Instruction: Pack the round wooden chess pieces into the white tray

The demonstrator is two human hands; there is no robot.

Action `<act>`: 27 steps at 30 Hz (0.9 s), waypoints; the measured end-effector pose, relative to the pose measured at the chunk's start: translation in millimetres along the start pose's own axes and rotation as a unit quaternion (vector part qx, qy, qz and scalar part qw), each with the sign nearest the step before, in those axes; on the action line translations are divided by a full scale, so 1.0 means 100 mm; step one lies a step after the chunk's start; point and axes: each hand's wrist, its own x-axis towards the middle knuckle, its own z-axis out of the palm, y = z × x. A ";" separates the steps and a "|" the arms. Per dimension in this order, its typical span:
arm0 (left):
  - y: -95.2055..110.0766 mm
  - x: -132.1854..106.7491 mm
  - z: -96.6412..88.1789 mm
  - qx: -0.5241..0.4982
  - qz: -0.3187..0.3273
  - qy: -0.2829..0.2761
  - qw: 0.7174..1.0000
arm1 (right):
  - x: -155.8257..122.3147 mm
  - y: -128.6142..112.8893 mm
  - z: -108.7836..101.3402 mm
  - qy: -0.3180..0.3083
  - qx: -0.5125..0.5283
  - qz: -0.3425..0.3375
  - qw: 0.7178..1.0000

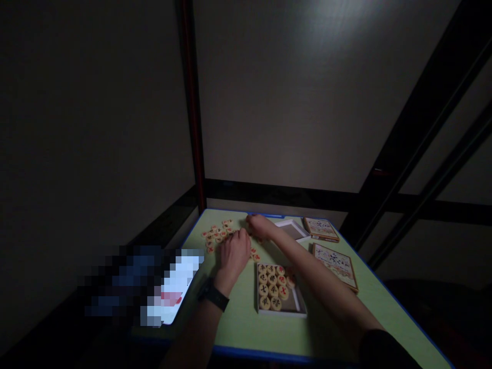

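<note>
My left hand (235, 254), with a dark watch on its wrist, rests knuckles-up on the green table (246, 323) over a scatter of round wooden game pieces (217, 234). Its fingers curl down among them; what they hold is hidden. My right hand (260, 225) reaches further back, fingers bent onto pieces near the table's far edge. In front of my hands lies a shallow white box (295, 306) holding several round pieces (272, 288) marked in red and black, laid in rows.
An empty white box lid (292, 229) lies behind the right forearm. Two printed boxes (321, 228) (335, 264) sit at the right. A pixelated bright object (172, 289) lies at the table's left edge. Dark walls and beams surround the small table.
</note>
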 end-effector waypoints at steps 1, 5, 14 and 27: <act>0.01 0.00 0.01 -0.032 -0.012 0.011 0.999 | -0.09 0.01 -0.01 0.016 0.008 -0.006 1.000; 0.09 0.03 0.10 -0.256 -0.021 0.035 0.966 | -0.60 0.06 0.00 0.086 0.054 -0.034 0.994; 0.32 -0.08 0.39 -0.669 -0.044 -0.125 0.732 | -1.38 0.04 0.26 0.260 0.238 -0.048 0.935; 0.24 -0.10 0.23 -0.717 -0.064 -0.154 0.676 | -1.53 0.07 0.36 0.412 0.244 -0.037 0.877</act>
